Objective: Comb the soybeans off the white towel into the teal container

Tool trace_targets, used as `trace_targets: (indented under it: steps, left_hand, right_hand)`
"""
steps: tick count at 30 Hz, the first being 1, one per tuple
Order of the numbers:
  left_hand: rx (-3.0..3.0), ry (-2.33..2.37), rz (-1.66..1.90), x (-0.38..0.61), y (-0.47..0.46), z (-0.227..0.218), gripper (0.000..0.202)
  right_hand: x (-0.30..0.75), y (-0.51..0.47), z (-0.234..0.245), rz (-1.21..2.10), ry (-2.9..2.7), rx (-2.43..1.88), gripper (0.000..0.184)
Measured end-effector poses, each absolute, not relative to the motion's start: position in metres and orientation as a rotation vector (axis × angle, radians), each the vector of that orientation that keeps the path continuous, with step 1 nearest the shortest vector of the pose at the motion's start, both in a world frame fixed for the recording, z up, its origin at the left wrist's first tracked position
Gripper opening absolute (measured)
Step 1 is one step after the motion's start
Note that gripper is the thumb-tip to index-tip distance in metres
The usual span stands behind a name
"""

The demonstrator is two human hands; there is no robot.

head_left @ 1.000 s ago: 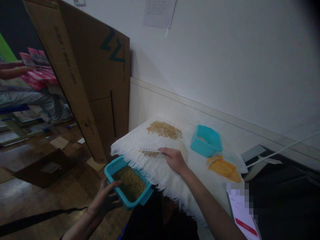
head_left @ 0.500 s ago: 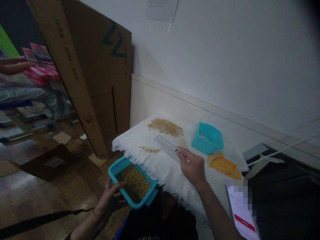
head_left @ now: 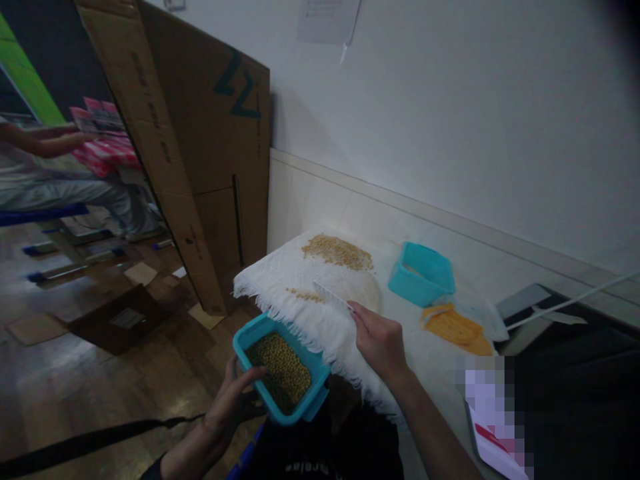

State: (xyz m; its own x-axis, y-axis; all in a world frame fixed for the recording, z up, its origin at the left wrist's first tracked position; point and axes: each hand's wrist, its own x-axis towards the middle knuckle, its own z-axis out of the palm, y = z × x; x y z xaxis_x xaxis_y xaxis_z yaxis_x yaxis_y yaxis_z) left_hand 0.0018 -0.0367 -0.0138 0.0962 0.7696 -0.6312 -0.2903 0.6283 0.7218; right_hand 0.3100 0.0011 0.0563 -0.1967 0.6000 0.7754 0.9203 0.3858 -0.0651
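Observation:
My left hand (head_left: pixel 235 397) grips the rim of a blue plastic tub (head_left: pixel 245 333), its thumb over the inside edge. Yellowish soybeans (head_left: pixel 290 373) lie in that tub, which is held below the fringed edge of a white cloth (head_left: pixel 270 270). In my right hand (head_left: pixel 383 340) is a thin white slotted plastic strip (head_left: pixel 331 295), now seen nearly edge-on over the cloth. A short row of soybeans (head_left: pixel 305 295) lies just left of the strip's tip. Farther back on the cloth is a larger spread of soybeans (head_left: pixel 337 252).
A second blue tub (head_left: pixel 423 273) and an orange cloth (head_left: pixel 457 328) are on the table's right part. A phone (head_left: pixel 495 433) lies at lower right. A tall cardboard box (head_left: pixel 200 147) stands left, with another person's arms (head_left: pixel 55 141) beyond it.
The strip has turned from showing its slotted face to nearly edge-on, its tip closer to the short row of beans. The view has shifted slightly.

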Motion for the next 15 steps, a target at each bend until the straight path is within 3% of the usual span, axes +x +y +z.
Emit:
trace_targets:
  steps: [15]
  left_hand:
    - [0.466, 1.215, 0.799, 0.005, -0.038, -0.004, 0.103]
  right_hand:
    - [0.307, -0.006, 0.065, -0.434, -1.944, -1.224, 0.035]
